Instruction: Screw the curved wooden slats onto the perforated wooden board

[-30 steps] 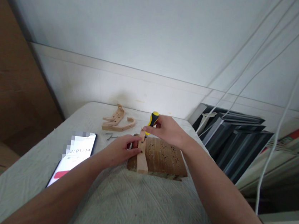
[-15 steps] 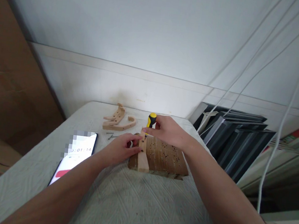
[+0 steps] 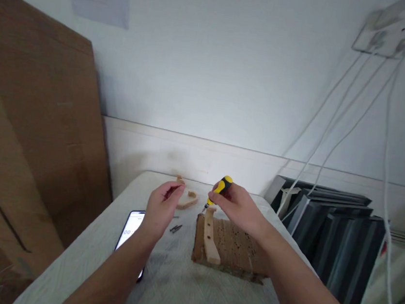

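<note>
My right hand [image 3: 240, 206] grips a small yellow and black screwdriver [image 3: 220, 189], its tip pointing down at the top end of a pale curved wooden piece [image 3: 210, 236]. That piece lies on a brown wooden block [image 3: 235, 246] dotted with holes. My left hand [image 3: 161, 208] hovers raised to the left of the block, fingers curled with thumb and fingertips pinched close; whether anything is in them I cannot make out. A few dark screws [image 3: 175, 228] lie on the cloth below it.
A phone [image 3: 130, 229] with a lit screen lies left of the screws. More curved wooden pieces [image 3: 187, 200] lie at the table's far end. Large cardboard sheets [image 3: 24, 141] lean at the left. Dark framed panels [image 3: 330, 220] and white cables [image 3: 338, 118] stand at the right.
My head has tilted up and shifted, showing more wall. My left hand let go of the curved piece and rose to the left. The screwdriver lifted slightly off the piece.
</note>
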{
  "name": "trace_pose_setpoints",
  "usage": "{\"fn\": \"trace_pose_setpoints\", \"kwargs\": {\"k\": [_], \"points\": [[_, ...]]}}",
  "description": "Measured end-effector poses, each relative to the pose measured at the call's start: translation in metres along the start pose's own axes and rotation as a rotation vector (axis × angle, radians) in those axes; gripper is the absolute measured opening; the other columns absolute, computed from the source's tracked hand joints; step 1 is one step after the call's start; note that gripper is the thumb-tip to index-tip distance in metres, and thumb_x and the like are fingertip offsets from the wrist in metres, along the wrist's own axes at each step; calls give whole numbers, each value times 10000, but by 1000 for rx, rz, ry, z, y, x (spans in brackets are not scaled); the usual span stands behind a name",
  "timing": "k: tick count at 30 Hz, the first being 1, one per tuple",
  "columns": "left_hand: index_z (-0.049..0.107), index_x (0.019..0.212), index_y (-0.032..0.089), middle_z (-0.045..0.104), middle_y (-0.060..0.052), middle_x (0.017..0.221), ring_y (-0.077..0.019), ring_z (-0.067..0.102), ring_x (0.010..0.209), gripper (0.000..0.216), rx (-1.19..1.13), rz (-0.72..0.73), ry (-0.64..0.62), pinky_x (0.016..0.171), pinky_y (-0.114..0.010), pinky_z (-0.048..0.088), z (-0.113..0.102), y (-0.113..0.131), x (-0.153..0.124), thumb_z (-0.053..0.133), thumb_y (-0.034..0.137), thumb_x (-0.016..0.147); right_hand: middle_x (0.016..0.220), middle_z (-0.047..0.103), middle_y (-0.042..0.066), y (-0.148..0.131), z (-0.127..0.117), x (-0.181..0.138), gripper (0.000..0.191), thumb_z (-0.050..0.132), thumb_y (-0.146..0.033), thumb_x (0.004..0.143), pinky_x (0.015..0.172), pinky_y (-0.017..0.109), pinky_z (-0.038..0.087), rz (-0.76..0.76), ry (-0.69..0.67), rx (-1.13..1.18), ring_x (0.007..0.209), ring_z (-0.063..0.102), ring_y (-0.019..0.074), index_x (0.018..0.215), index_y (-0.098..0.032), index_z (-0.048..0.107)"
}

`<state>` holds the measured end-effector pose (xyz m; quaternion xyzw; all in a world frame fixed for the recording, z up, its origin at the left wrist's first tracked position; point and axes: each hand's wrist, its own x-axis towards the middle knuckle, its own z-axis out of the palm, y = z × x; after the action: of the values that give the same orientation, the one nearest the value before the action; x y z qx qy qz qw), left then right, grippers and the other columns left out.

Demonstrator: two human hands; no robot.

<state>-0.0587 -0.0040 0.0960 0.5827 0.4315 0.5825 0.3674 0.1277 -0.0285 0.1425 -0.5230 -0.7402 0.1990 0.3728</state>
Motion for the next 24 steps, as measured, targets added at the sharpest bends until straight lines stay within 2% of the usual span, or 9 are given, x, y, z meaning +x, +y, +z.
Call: {"fn": "trace_pose_setpoints", "kwargs": {"k": [5, 9, 11, 13, 15, 19, 21, 24], "points": [[683, 892, 138, 657, -25, 717, -157, 585, 661, 360, 217, 4, -175, 606, -260, 446, -28, -3, 24, 521, 455, 843, 757, 623, 34, -11, 24, 17, 248, 544, -403, 827, 628, 284, 439, -27, -71, 65, 669, 569, 156, 851, -161, 594], [701, 936, 141, 718, -79, 919, -192, 643, 837, 229, 629, 108, -255, 759, -290, 482, -48, -6, 35, 522, 244, 838, 841, 664, 50, -14, 39, 14, 205, 574, -355, 819, 719, 310, 470, -76, -81, 123, 773, 610, 180, 897, -171, 618], [705, 974, 149, 713, -107, 1017, -215, 647, 931, 257, 912, 143, -311, 829, -311, 475, -47, -7, 32, 482, 166, 847, 883, 680, 56, -11, 41, 6, 202, 578, -351, 822, 755, 333, 481, -68, -54, 133, 816, 623, 195, 919, -182, 629], [722, 895, 138, 723, -136, 946, -255, 660, 918, 243, 1016, 121, -369, 818, -345, 482, -36, -8, 26, 488, 130, 832, 897, 686, 54, -5, 39, -5, 219, 577, -379, 830, 768, 344, 488, -53, -29, 116, 825, 630, 203, 937, -197, 634], [724, 863, 132, 723, -155, 921, -268, 672, 896, 234, 1066, 118, -416, 793, -351, 492, -16, -11, 19, 496, 98, 820, 907, 692, 61, 2, 32, -17, 248, 580, -406, 831, 772, 350, 494, -13, 9, 90, 838, 637, 214, 958, -201, 640], [701, 956, 116, 714, -178, 934, -282, 678, 898, 288, 1139, 126, -403, 755, -370, 508, 25, -19, 11, 436, 62, 856, 894, 698, 59, 15, 17, -41, 254, 590, -432, 821, 762, 357, 513, 41, 95, 74, 821, 652, 221, 938, -212, 643], [692, 981, 104, 706, -185, 958, -288, 666, 937, 311, 1170, 144, -374, 781, -388, 505, 35, -24, 11, 406, 52, 872, 879, 697, 61, 23, 12, -50, 260, 602, -446, 810, 756, 364, 523, 56, 131, 89, 808, 657, 224, 919, -213, 644], [683, 1007, 93, 687, -194, 1027, -290, 616, 1057, 311, 1213, 174, -340, 881, -417, 474, 36, -33, 11, 390, 83, 904, 876, 697, 64, 39, 13, -60, 273, 624, -454, 793, 745, 365, 534, 82, 170, 118, 800, 661, 225, 916, -212, 647]]}}
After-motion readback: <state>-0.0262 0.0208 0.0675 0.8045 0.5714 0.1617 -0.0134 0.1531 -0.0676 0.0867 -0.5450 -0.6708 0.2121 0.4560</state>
